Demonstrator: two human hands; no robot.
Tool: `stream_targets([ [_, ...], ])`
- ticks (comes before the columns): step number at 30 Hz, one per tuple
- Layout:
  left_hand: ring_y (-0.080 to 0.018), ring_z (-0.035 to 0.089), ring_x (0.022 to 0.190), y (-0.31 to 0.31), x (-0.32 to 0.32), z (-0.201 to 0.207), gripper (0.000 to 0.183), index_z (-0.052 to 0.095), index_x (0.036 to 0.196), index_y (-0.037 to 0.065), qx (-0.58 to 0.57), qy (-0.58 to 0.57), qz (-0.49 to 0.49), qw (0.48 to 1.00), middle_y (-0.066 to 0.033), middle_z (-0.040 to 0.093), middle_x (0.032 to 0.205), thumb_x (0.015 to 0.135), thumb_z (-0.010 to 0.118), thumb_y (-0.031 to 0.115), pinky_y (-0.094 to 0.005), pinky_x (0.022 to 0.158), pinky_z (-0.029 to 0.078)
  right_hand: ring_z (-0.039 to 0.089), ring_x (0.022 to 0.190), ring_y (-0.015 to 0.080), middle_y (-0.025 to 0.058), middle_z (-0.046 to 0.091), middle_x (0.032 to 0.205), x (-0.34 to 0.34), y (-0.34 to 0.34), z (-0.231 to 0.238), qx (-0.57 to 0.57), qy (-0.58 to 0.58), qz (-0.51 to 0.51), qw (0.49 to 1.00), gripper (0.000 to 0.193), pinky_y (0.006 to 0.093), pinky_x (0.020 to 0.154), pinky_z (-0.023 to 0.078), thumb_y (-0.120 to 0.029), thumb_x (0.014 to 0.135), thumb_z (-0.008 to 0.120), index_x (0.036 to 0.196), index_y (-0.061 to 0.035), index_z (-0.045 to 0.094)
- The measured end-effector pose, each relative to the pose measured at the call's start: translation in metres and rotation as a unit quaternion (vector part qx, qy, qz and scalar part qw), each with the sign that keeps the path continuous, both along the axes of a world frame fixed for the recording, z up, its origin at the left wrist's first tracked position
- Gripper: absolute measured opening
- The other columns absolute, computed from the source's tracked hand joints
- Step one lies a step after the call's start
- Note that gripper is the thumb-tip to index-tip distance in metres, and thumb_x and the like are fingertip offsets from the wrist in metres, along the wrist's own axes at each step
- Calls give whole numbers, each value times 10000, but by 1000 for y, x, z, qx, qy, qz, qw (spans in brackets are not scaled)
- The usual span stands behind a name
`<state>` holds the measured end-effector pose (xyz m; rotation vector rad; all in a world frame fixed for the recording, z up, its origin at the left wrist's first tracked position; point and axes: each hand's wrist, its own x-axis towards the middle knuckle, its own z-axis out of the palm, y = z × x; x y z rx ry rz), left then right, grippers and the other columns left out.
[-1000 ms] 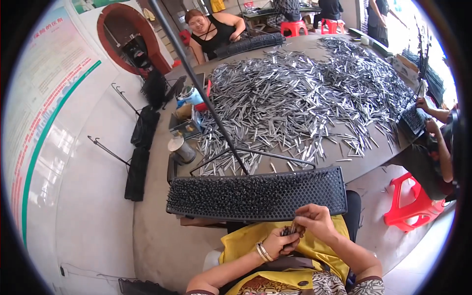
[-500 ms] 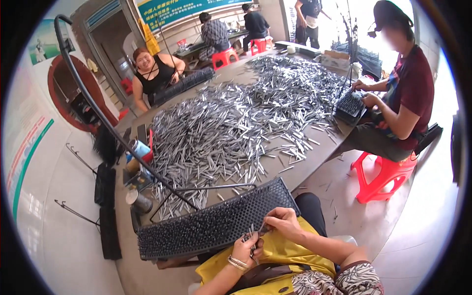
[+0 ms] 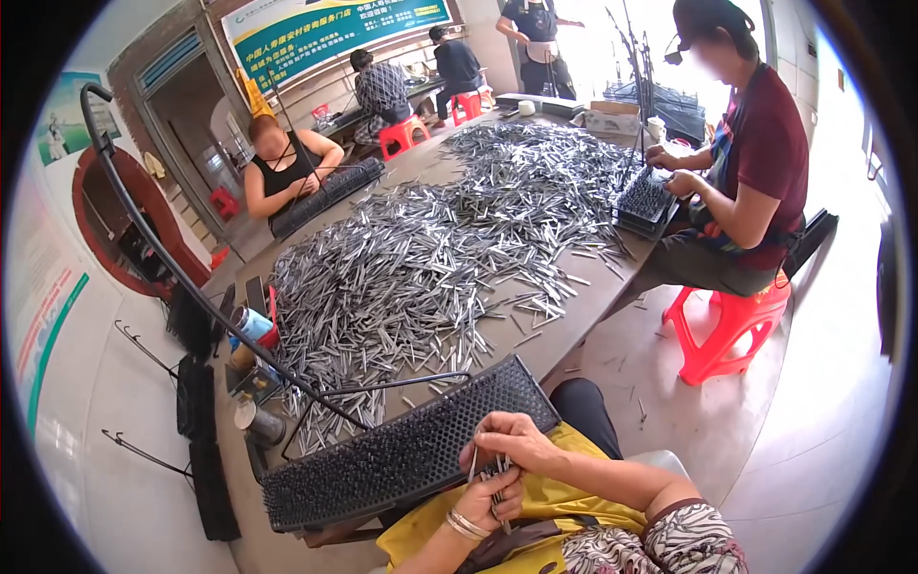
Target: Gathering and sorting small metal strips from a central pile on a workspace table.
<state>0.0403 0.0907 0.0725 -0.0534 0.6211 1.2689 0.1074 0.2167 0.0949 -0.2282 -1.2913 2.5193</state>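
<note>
My left hand (image 3: 490, 497), with bangles at its wrist, is closed round a small bundle of thin metal rods (image 3: 499, 480) that stick out above and below the fingers. Just above it, my right hand (image 3: 516, 442) pinches a single rod near the bundle's top, its fingers pointing left. Both hands are over my yellow apron (image 3: 564, 488), at the near edge of a long black rack (image 3: 406, 450) full of round holes. Dark pieces stand packed in the rack's left part, while open holes show toward its right end.
A big heap of metal rods (image 3: 411, 258) covers much of the table (image 3: 564, 335). A bent black metal bar (image 3: 182, 210) rises from my rack. A metal cup (image 3: 258, 419) and a blue can (image 3: 252, 325) stand left. Co-workers with racks sit far left and at right on a red stool (image 3: 732, 330).
My right hand has moved left, over the top of the bundle. The whole view has shifted a little. The co-worker at far left has bent the head down, both hands now at the rack.
</note>
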Motion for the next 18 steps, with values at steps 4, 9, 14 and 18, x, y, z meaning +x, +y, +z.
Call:
stream_targets([
  [4, -108, 348, 391, -5, 3, -6, 136, 503, 855, 63, -2, -3, -2, 1000, -16, 414, 581, 859, 513, 199, -230, 362, 269, 599, 724, 168, 155, 619, 828, 4, -5, 0, 65, -23, 48, 996, 151, 266, 671, 488, -111, 861, 462, 848, 37, 488],
  [9, -109, 331, 390, 0, -15, -2, 165, 511, 879, 56, 33, -11, 55, 998, -1, 400, 562, 857, 510, 219, -245, 376, 268, 599, 738, 167, 142, 617, 857, -8, -7, 6, -4, 34, -226, 973, 123, 261, 683, 481, -85, 861, 454, 845, 32, 490],
  [14, -104, 442, 514, 15, -26, 10, 187, 498, 847, 68, -47, 62, 298, 951, -5, 474, 664, 875, 488, 252, -246, 465, 367, 555, 870, 278, 183, 539, 1044, 0, -46, 4, 402, 205, -267, 851, 116, 348, 773, 441, 12, 757, 547, 857, 15, 487],
  [18, -204, 543, 773, 12, -26, -3, 226, 502, 882, 101, 77, -26, 248, 965, -76, 537, 799, 860, 513, 325, -320, 691, 486, 492, 973, 359, 225, 529, 1027, -2, -60, 8, 463, 234, -236, 822, 189, 412, 891, 359, 57, 704, 536, 881, 31, 477],
])
